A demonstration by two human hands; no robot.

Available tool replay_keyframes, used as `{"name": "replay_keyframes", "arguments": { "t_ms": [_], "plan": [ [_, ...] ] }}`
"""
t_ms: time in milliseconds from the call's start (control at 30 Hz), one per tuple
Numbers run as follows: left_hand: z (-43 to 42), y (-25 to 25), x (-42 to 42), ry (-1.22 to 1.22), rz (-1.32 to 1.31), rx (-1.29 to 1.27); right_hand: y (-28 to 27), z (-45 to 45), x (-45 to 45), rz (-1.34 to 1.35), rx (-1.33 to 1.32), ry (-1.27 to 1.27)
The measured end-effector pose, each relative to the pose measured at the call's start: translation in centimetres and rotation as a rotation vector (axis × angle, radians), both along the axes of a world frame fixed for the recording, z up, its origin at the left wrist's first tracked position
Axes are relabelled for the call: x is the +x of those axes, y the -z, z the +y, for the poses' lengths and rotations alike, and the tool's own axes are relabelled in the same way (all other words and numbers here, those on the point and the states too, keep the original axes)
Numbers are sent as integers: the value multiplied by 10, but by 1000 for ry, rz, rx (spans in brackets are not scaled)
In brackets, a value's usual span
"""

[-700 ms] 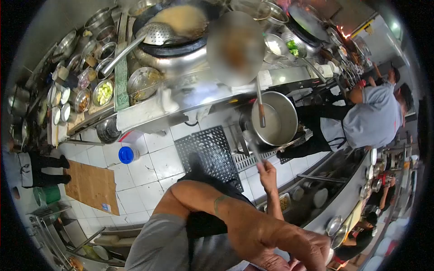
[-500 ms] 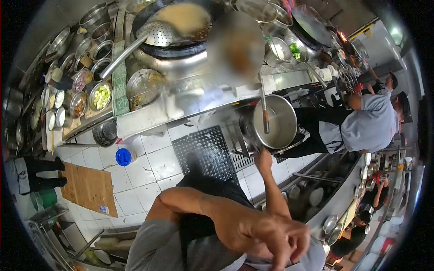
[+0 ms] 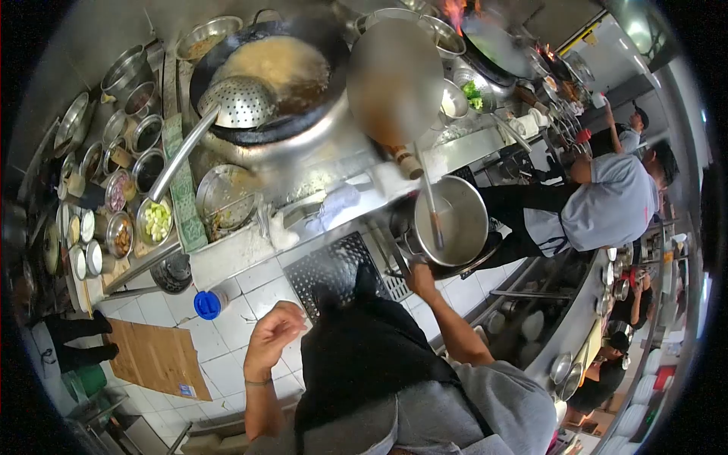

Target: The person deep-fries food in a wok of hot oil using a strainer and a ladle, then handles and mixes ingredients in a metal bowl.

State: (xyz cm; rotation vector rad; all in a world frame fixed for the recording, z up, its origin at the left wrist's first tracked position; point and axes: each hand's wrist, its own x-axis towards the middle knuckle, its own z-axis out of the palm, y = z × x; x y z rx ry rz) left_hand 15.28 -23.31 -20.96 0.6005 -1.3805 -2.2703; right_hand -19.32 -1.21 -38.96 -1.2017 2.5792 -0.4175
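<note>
My right hand grips the near side of a deep metal pot, its fingers partly hidden beneath the rim. A long-handled utensil leans in the pot, its wooden handle end inside; its kind is unclear. Off to the left, above the tiled floor, my left hand is raised with loosely curled fingers and nothing visible in it. A perforated strainer with a long metal handle lies over the edge of a large wok holding cloudy liquid.
Bowls of ingredients, including chopped pale-green vegetables, stand at the left. A blue-lidded container, a perforated mat and cardboard are on the floor. A co-worker stands at right. Flames rise beyond the stove. A blurred patch hides part of the counter.
My left hand has swung from across my chest down and out to the left. My right hand stays at the pot. The view has shifted slightly.
</note>
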Motion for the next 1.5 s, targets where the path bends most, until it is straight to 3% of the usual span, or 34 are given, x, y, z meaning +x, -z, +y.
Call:
{"name": "replay_keyframes", "arguments": {
  "t_ms": [67,100,200,267,400,467,533,667,767,833,867,900,1000,1133,1167,1200,1267,1367,1467,1500],
  "plan": [
    [-7,-5,-3,-69,-86,-40,18,1,4,-150,91,9],
    [-11,-3,-6,-66,-125,-43,8,-9,4,-198,-27,0],
    [-16,-15,-37,-170,-164,-131,-50,-50,-6,-263,-293,-59],
    [-12,-28,-60,-210,-150,-173,-108,-86,-22,-559,-411,170],
    [0,-36,-97,-228,-62,-192,-161,-131,-108,-512,-945,305],
    [11,-37,-113,-206,-85,-148,-181,-152,-158,-302,-1012,327],
    [21,-35,-129,-144,-73,-177,-184,-184,-202,-430,-1123,378],
    [35,-44,-149,-111,-152,-187,-207,-246,-246,-1298,-1115,342],
    [36,-57,-154,-150,-164,-172,-209,-287,-266,-1672,-999,209],
    [35,-63,-152,-224,-200,-178,-172,-309,-283,-1690,-1036,49],
    [34,-62,-150,-250,-201,-159,-161,-319,-287,-1695,-1057,-31],
    [34,-59,-145,-273,-205,-138,-187,-316,-259,-1593,-1028,119],
    [23,-60,-134,-307,-189,-113,-235,-307,-180,-1386,-859,79],
    [0,-61,-117,-287,-180,-135,-276,-325,-104,-800,-638,-174],
    [-7,-62,-111,-290,-177,-151,-278,-332,-91,-753,-626,-211],
    [-14,-61,-104,-269,-146,-165,-235,-356,-89,-710,-755,-309],
    [-29,-58,-84,-229,-84,-190,-250,-359,-75,-604,-446,-284],
    [-45,-51,-55,-310,-68,-217,-262,-350,-67,-651,-253,-179],
    [-59,-39,-19,-369,-58,-139,-244,-352,-65,-314,-552,-326],
    [-64,-31,-9,-397,-50,-159,-270,-349,-53,-243,-567,-349]
  ]
}}
